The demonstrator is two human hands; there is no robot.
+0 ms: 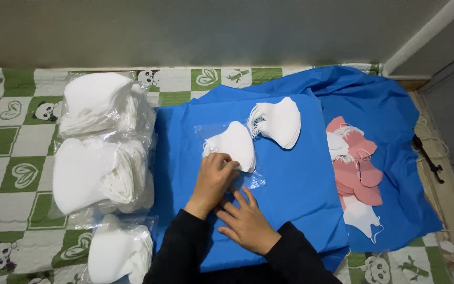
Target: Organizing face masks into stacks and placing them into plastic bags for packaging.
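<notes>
A: Where are the hands?

B: Both are low in the middle of the blue cloth (300,173). The left hand (214,179) reaches up and its fingers curl down onto a small stack of white masks (235,144), pressing at the stack's lower left edge. The stack sits partly inside a clear plastic bag (250,181), whose open end lies toward the person.

A: And the other one?

B: The right hand (248,223) lies flat on the cloth just below the bag, fingers spread and open, holding nothing. Its fingertips touch or nearly touch the bag's lower edge; I cannot tell which.

A: What else lies on the cloth?

B: A second, loose fan of white masks (279,122) sits just up and to the right of the bagged stack, close but apart from it. Further right there is a pile of pink masks (361,176) with a few white ones mixed in above and below it.

A: And on the left?

B: Three bulging clear bags full of white masks (101,168) are lined up on a green and white checked sheet with panda prints (6,158). Beyond the cloth's right edge a dark, thin object (429,158) lies on the floor; it is too small to identify.
</notes>
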